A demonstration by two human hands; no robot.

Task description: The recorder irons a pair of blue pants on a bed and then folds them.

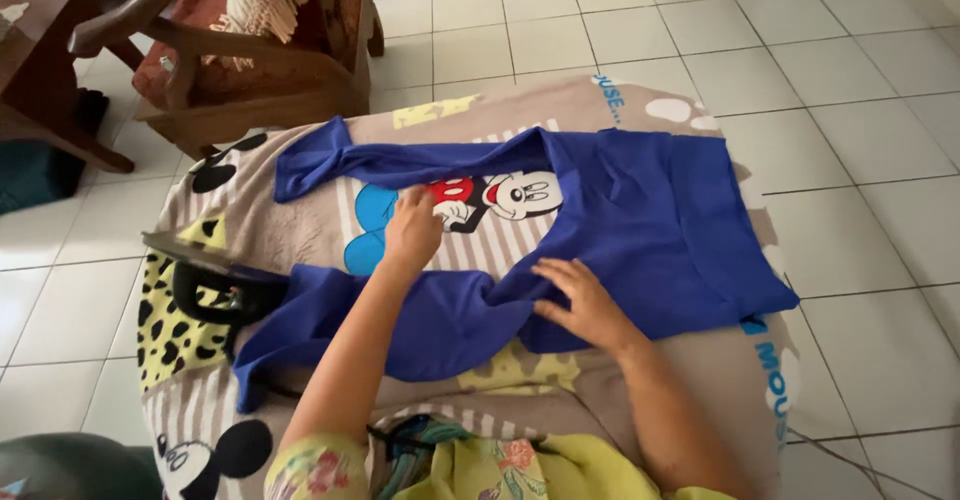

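Note:
A blue garment [650, 220] lies spread on a cartoon-print blanket [250, 220] that covers the floor. Its two legs or sleeves run left, with a gap between them that shows the blanket's cartoon figure. My left hand [412, 232] rests flat in that gap, fingers apart, right by the upper blue strip. My right hand [585, 305] presses flat on the lower blue fabric near the garment's fork. Neither hand grips anything.
A clothes iron [215, 278] with a black handle stands on its heel at the blanket's left side. A wooden armchair [250, 50] with a red cushion stands at the back left. White floor tiles [850, 80] surround the blanket. A thin cord [860, 460] trails at lower right.

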